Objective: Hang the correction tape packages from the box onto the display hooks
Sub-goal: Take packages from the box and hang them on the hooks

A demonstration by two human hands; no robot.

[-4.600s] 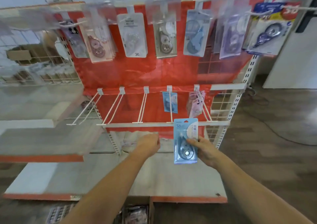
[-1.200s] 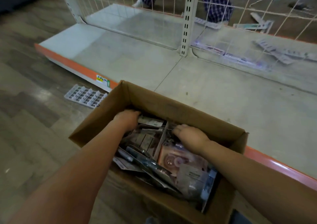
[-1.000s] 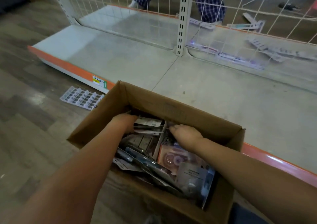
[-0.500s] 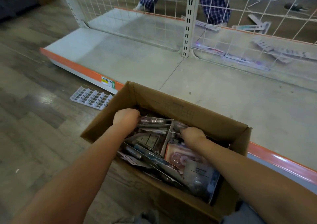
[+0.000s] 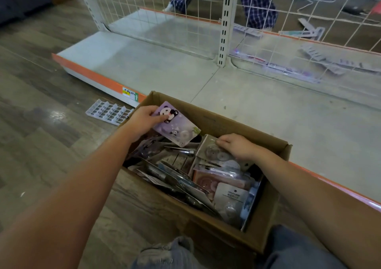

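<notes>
Matt brown cardboard box holds glossy plastic-fronted packages; white painted wire mesh backs a smooth shelf above glossy wood-look floor.

Left hand: raised, arm extended, fingers and thumb pinching.
Right hand: lower, palm down, fingers curled.

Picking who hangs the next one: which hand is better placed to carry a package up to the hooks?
Left hand: its fingers already hold the purple panda package lifted clear above the box. The right hand only grips a clear package down among the others.
</notes>
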